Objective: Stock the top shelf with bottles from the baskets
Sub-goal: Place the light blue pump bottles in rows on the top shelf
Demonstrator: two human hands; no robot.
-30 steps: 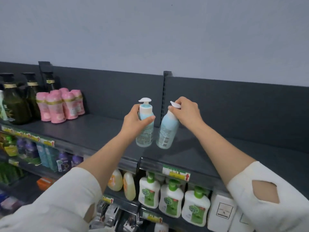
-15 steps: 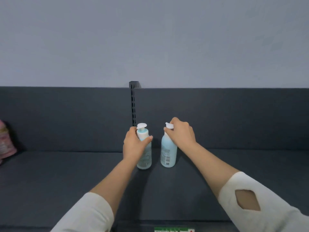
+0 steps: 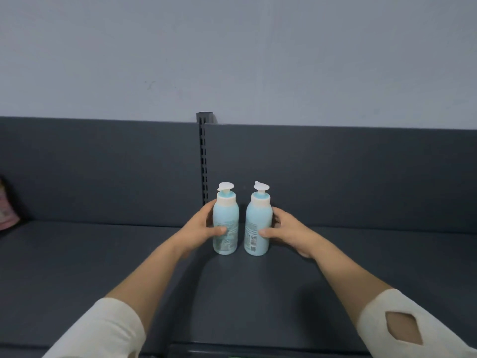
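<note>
As the left bottle (image 3: 228, 215) stood mid-frame on the shelf (image 3: 103, 267), the left hand (image 3: 198, 228) gripped it. Fingers of the right hand (image 3: 289, 229) held the right bottle (image 3: 258, 215).

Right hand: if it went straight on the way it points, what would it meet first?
The right bottle, which the right hand grips. Beyond it, probably the left bottle or the back panel; depth is unclear.

no legible text, only a blurred barcode (image 3: 253, 241) on the right bottle (image 3: 258, 215)
</note>
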